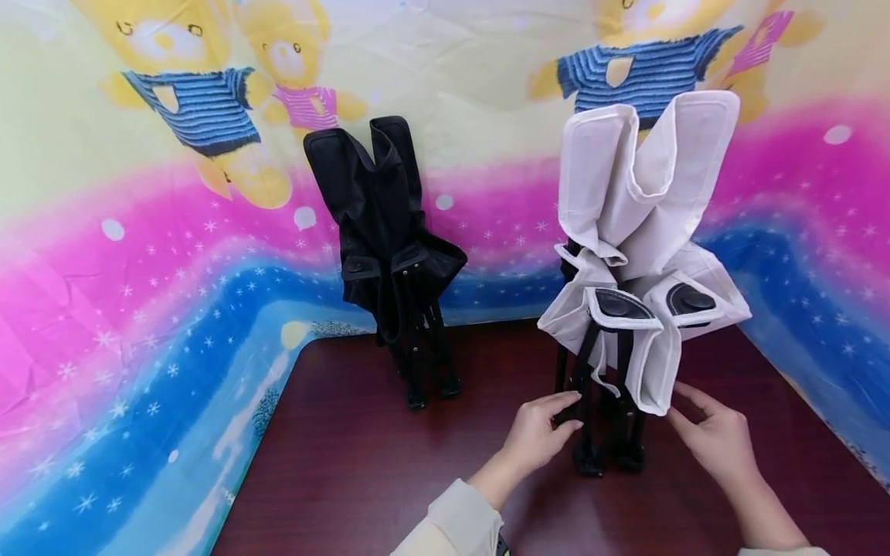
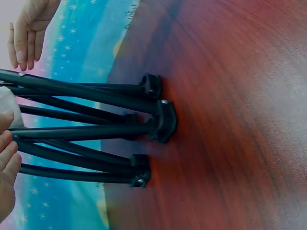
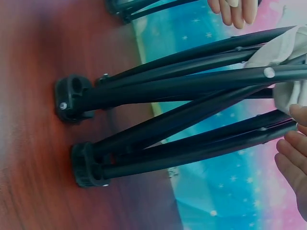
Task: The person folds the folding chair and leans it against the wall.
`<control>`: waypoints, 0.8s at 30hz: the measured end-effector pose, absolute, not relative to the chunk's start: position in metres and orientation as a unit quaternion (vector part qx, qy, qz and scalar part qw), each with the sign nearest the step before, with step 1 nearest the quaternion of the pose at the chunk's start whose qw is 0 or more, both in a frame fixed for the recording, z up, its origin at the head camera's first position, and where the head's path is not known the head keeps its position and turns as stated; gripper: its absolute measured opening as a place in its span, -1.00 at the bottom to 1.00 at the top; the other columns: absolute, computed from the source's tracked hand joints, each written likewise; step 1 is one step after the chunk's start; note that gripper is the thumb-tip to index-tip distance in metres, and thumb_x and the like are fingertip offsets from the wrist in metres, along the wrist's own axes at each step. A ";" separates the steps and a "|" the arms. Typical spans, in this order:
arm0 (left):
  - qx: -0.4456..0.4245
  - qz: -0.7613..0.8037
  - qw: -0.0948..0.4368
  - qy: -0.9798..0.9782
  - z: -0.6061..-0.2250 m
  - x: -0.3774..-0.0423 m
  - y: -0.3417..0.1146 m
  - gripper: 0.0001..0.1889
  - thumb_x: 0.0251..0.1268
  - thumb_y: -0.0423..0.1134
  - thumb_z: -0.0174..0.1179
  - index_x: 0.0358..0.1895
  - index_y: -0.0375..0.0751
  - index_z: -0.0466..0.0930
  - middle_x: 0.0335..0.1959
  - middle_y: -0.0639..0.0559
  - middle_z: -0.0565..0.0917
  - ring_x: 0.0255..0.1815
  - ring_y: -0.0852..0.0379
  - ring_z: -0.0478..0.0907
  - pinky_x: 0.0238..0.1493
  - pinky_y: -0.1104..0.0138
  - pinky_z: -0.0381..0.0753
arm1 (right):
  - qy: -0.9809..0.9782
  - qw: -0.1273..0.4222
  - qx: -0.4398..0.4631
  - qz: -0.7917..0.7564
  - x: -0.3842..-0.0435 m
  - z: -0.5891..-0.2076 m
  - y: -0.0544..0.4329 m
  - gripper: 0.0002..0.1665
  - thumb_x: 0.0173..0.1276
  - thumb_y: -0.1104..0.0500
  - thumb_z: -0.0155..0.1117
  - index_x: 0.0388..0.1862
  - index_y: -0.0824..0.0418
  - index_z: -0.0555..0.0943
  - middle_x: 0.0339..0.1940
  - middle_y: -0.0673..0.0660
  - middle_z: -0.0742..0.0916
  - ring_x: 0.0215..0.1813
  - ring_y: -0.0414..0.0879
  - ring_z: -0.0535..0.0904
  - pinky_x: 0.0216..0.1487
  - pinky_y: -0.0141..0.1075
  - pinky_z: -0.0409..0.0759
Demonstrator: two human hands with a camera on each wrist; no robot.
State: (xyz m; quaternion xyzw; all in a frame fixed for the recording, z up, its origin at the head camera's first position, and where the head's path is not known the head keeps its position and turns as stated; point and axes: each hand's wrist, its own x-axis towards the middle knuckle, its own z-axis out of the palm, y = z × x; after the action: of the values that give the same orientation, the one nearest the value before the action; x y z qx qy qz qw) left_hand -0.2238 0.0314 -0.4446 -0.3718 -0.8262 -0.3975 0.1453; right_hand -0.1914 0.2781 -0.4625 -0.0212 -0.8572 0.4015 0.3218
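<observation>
A folded small chair with white fabric and black legs stands upright on the dark red table. Its fabric is bunched above the legs. Just left of the lower legs is my left hand, thumb and fingers apart, tips near a leg. On the other side, my right hand has its fingers extended towards the hanging fabric edge. Both wrist views show loosely straight fingers beside the leg frame. Black plastic feet cap the tubes.
A second folded chair, all black, stands farther back on the left of the table. A printed backdrop with cartoon bears hangs behind the table and around its sides.
</observation>
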 end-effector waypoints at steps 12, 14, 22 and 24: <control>-0.308 -0.442 0.075 -0.839 -0.461 -0.227 0.040 -0.66 0.04 -0.30 0.20 -0.04 -0.20 0.54 -0.10 0.07 0.56 -0.09 0.36 0.44 -0.18 0.63 0.38 | -0.900 0.281 -0.050 0.328 -0.182 -0.445 0.261 -0.68 -0.10 0.30 0.32 -0.28 0.39 0.60 -0.46 0.31 0.66 -0.42 0.00 0.51 -0.45 -0.46 0.29; -0.291 -0.450 0.058 -0.842 -0.464 -0.228 0.042 -0.66 0.03 -0.29 0.21 -0.04 -0.18 0.54 -0.10 0.08 0.56 -0.10 0.37 0.43 -0.20 0.63 0.39 | -0.900 0.280 -0.051 0.331 -0.183 -0.449 0.262 -0.68 -0.10 0.29 0.33 -0.30 0.39 0.60 -0.46 0.31 0.65 -0.41 0.03 0.51 -0.45 -0.44 0.30; -0.265 -0.448 0.041 -0.853 -0.474 -0.230 0.049 -0.65 -0.02 -0.29 0.25 -0.07 -0.17 0.56 -0.14 0.09 0.58 -0.15 0.39 0.45 -0.23 0.62 0.40 | -0.907 0.241 -0.049 0.341 -0.187 -0.463 0.264 -0.66 -0.02 0.26 0.28 -0.25 0.44 0.56 -0.34 0.40 0.62 -0.25 0.25 0.50 -0.35 -0.08 0.39; -0.255 -0.453 0.041 -0.854 -0.478 -0.230 0.051 -0.65 -0.04 -0.29 0.26 -0.09 -0.17 0.58 -0.17 0.10 0.59 -0.18 0.40 0.45 -0.23 0.62 0.40 | -0.909 0.238 -0.050 0.339 -0.187 -0.467 0.265 -0.67 -0.02 0.26 0.28 -0.25 0.43 0.56 -0.34 0.38 0.62 -0.26 0.23 0.51 -0.37 -0.17 0.40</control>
State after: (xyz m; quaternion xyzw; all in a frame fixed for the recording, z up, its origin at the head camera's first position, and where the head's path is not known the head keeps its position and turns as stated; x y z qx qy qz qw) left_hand -0.2304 0.0510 -0.4776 -0.2547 -0.8536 -0.4526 0.0406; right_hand -0.1873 0.2645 -0.4668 -0.0495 -0.9087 0.3394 0.2380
